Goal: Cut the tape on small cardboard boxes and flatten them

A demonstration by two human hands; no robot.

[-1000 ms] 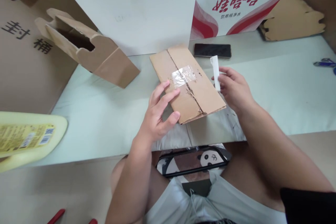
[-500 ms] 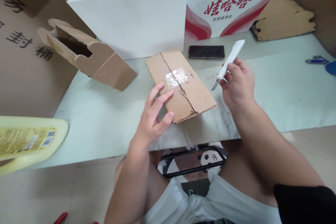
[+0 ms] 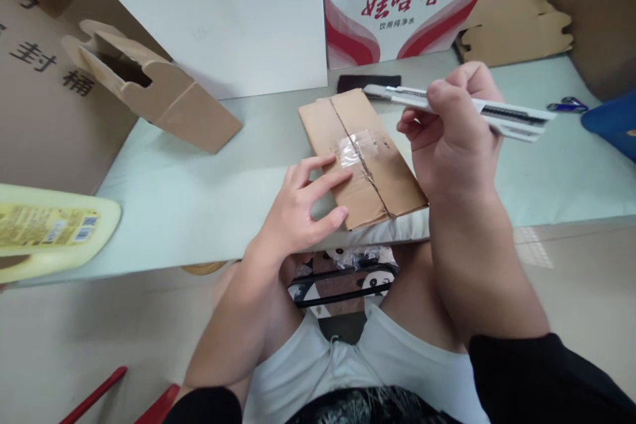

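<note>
A small brown cardboard box (image 3: 392, 179) lies on the table in front of me, its lid seam running lengthwise. A patch of clear tape (image 3: 358, 148) crosses that seam. My left hand (image 3: 313, 202) rests on the box's left side with its fingers spread. In my right hand (image 3: 460, 119) is a white box cutter (image 3: 514, 118), gripped between thumb and fingers above the right of the box. The cutter's blade is out and points left, over the far end of the box.
A dark phone (image 3: 348, 82) lies behind the box. White cartons (image 3: 223, 33) line the back. An open cardboard carrier (image 3: 199, 112) and a yellow bottle (image 3: 106, 218) stand left. Flattened cardboard (image 3: 521, 26), a small blue item (image 3: 569, 105) and a blue object (image 3: 613, 122) are right.
My right hand has risen and turned, swinging the cutter from an upright slant to nearly level, blade to the left. The left hand stays on the box. The whole view has shifted.
</note>
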